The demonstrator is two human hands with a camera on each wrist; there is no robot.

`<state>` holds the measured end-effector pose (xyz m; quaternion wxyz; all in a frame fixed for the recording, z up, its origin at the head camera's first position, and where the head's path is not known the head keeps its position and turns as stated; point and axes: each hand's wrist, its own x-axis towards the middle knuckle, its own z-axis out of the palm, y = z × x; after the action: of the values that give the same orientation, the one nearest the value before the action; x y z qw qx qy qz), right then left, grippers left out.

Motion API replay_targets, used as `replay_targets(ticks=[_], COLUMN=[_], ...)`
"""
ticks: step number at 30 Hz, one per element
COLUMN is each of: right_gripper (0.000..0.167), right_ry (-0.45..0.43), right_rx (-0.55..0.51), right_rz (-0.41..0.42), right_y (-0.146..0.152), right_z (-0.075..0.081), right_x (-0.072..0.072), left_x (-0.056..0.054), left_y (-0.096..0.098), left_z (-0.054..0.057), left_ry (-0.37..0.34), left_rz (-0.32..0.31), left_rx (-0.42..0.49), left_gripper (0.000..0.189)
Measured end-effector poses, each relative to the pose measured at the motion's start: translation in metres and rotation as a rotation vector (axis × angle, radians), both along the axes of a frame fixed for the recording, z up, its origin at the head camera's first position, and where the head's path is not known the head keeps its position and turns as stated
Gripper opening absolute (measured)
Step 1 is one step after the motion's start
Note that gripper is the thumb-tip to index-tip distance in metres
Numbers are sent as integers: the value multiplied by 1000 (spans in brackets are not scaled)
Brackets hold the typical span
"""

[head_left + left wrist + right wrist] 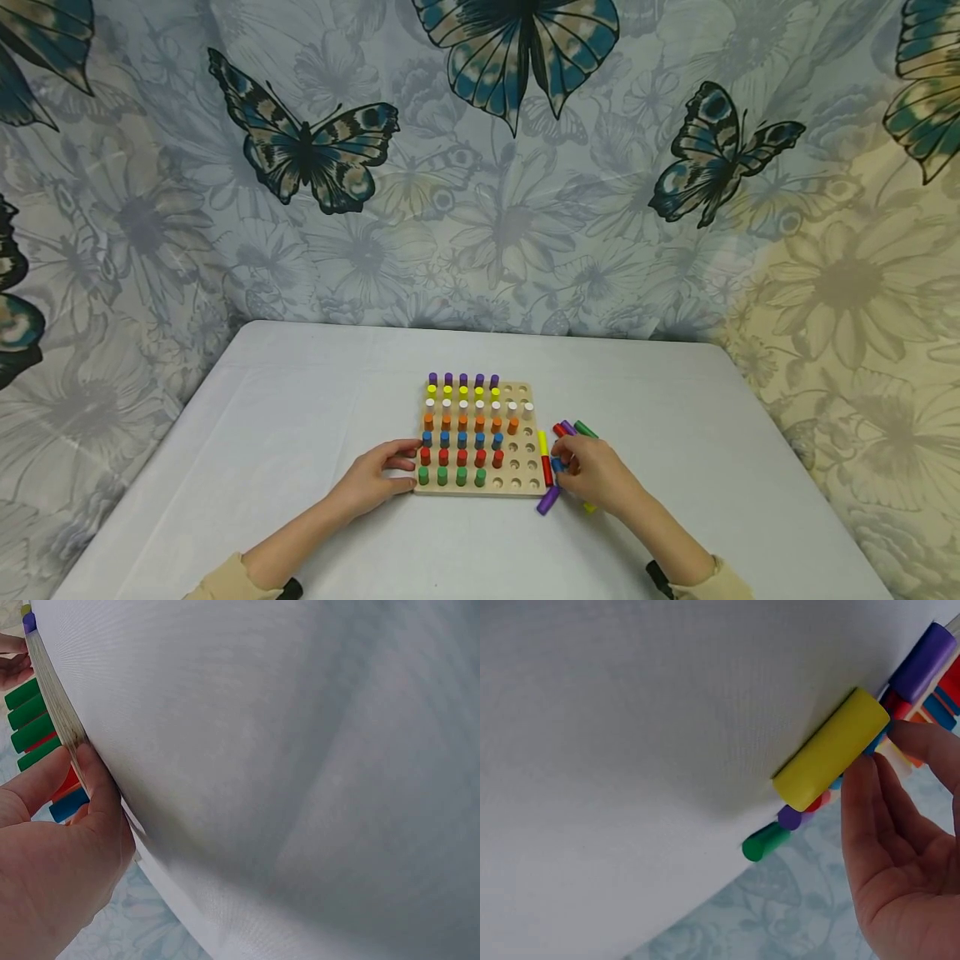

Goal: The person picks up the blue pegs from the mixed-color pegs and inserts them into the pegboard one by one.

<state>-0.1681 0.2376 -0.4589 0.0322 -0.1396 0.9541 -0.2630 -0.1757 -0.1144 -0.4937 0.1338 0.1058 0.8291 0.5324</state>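
A wooden pegboard (pixel 517 492) lies on the white table, with rows of purple, yellow, white, orange, blue, red and green pegs standing in it. Bare holes show at its right side. At the left edge my left hand (pixel 375 479) holds the board near its front corner, thumb and fingertips close together there in the left wrist view. Just right of the board, my right hand (pixel 600 477) pinches a blue peg (pixel 557 465) between thumb and fingers, which partly hide it. A loose yellow peg (pixel 832 750) lies close by in the right wrist view.
Loose pegs surround the right hand: a purple peg (pixel 548 500) in front, a red peg (pixel 547 472) and a yellow peg (pixel 543 442) along the board's edge, and a green peg (pixel 586 429) behind. A butterfly-patterned cloth (pixel 510 275) hangs behind the table (pixel 300 375).
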Motion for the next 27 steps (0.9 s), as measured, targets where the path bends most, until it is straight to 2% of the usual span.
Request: replay_targets(ticks=[5, 16, 27], right_gripper=[24, 22, 25], right_ry=[-42, -32, -17], right_rx=[33, 64, -56], right_rz=[-50, -66, -59], right_y=[-5, -7, 1], right_z=[1, -1, 2], right_x=[1, 1, 2], left_x=[0, 1, 2], left_y=[0, 0, 0], left_z=[1, 3, 1], left_ry=[-4, -1, -13], left_rz=[2, 2, 3], left_rx=[2, 2, 23], left_gripper=[55, 55, 55])
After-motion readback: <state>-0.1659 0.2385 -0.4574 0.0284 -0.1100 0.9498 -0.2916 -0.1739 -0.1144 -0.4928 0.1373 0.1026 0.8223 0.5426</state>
